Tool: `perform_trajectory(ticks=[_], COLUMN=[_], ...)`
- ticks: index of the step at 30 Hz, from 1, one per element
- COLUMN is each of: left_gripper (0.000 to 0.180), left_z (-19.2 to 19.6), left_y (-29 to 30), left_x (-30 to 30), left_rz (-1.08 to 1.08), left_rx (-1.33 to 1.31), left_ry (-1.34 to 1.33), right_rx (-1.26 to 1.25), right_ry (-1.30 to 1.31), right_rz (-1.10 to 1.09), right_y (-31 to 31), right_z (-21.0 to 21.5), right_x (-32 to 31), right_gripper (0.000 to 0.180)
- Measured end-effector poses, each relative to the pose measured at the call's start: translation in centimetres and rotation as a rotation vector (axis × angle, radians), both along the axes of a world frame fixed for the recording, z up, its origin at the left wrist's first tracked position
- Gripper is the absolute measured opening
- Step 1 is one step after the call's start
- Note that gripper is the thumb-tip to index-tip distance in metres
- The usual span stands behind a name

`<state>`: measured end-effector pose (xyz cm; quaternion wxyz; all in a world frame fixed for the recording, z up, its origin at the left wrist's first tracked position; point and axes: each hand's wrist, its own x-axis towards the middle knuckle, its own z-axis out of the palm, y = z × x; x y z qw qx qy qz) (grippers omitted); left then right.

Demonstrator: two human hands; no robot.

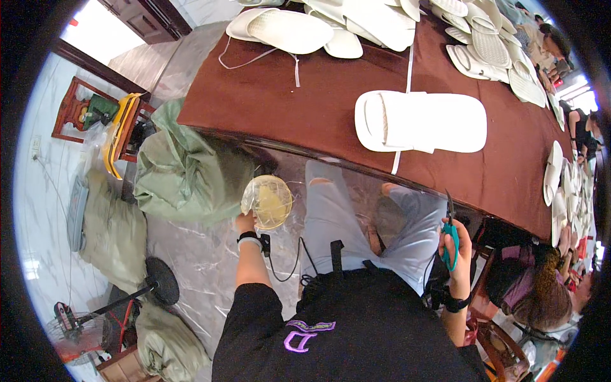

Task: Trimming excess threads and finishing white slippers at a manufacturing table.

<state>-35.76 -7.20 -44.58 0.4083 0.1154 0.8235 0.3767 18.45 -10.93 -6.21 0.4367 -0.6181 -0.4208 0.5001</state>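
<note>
My left hand (246, 221) reaches down beside the rim of a round yellow bin (272, 204) on the floor. Its fingers look curled together; whatever they may hold is too small to make out. In my right hand (459, 245), at the table's front edge, is a pair of scissors (450, 242) with teal handles, dark blades pointing up and away. A pair of white slippers (445, 122), one laid over the other, rests on the brown table near the front edge. A white strip (396, 163) runs under it and hangs toward the edge.
More white slippers (289, 30) are heaped along the far side of the brown-covered table (267, 95) and down its right. Green sacks (184, 169) stand on the left floor near a fan (79, 331). A cable (280, 279) hangs by my left wrist. Other people sit at right.
</note>
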Motion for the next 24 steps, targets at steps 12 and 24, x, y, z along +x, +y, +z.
perform_trajectory(ticks=[12, 24], left_gripper=[0.032, 0.049], left_z=[17.4, 39.5], left_y=[6.2, 13.5], left_x=[6.0, 23.9], left_rz=[-0.509, -0.838], left_rx=[0.304, 0.812], left_ry=[0.038, 0.059], right_rx=[0.137, 0.412], right_ry=[-0.304, -1.236], right_rz=[-0.202, 0.057], right_y=[1.6, 14.0], right_z=[0.5, 2.0], right_x=[10.1, 16.5], right_gripper=[0.043, 0.048])
